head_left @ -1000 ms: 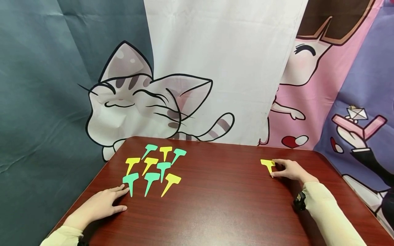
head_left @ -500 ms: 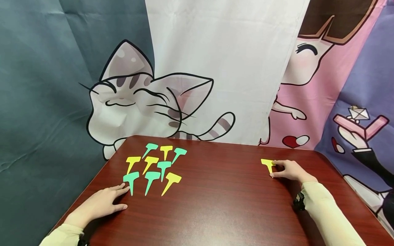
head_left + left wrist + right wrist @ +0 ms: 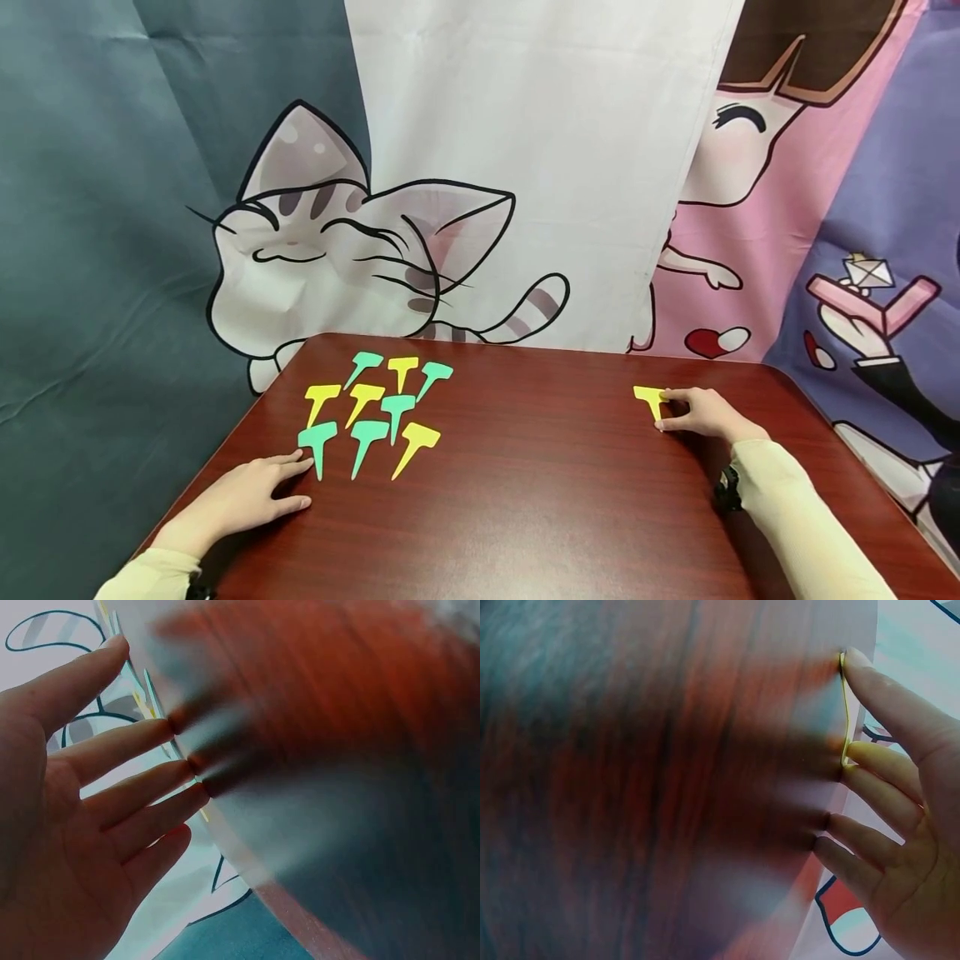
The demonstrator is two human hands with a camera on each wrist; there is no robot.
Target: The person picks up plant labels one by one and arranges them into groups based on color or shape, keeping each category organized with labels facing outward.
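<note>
On the right side of the table, a yellow T-shaped plant label (image 3: 647,393) lies under my right hand (image 3: 707,414). In the right wrist view its thin yellow edge (image 3: 846,712) runs between the thumb and the first fingers, which pinch it lengthwise against the tabletop. My left hand (image 3: 251,496) rests at the left with fingers spread. Its fingertips lie beside or on the edge of a turquoise plant label (image 3: 318,438); actual contact is unclear. The left wrist view shows the palm (image 3: 75,825) with straight fingers, holding nothing.
Several turquoise and yellow labels lie in loose rows at the table's left, among them a near yellow label (image 3: 416,446) and a far turquoise label (image 3: 366,362). The dark red wooden table (image 3: 517,467) ends at a printed cloth backdrop (image 3: 540,150).
The whole head view shifts slightly. Both hands and all the labels keep their places on the table.
</note>
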